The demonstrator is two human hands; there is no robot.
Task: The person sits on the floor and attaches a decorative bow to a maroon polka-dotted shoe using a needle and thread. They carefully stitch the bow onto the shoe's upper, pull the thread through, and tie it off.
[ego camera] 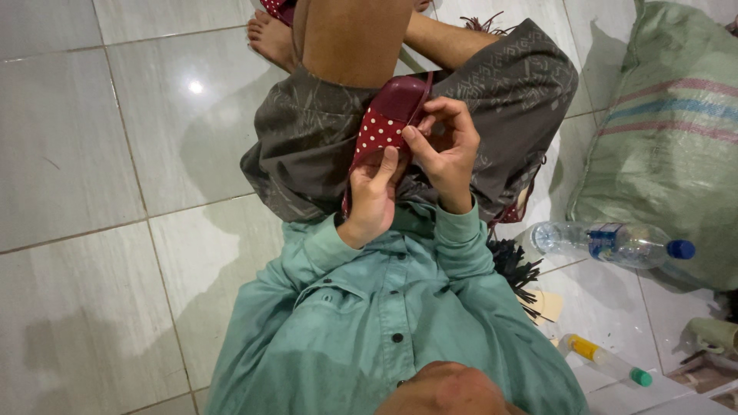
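Probably home workspace: tiled floor (92, 154), sack (669, 138).

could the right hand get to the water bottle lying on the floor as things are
Probably yes: the water bottle lies on bare tile on that side with nothing between, but the right hand is holding the red dotted piece with the left hand.

Head camera, steeply downward, close over lap

Both hands, left hand (374, 196) and right hand (448, 150), grip a red polka-dot slipper (382, 123) over the lap; a plastic bottle (607, 242) lies on the floor (92, 154).
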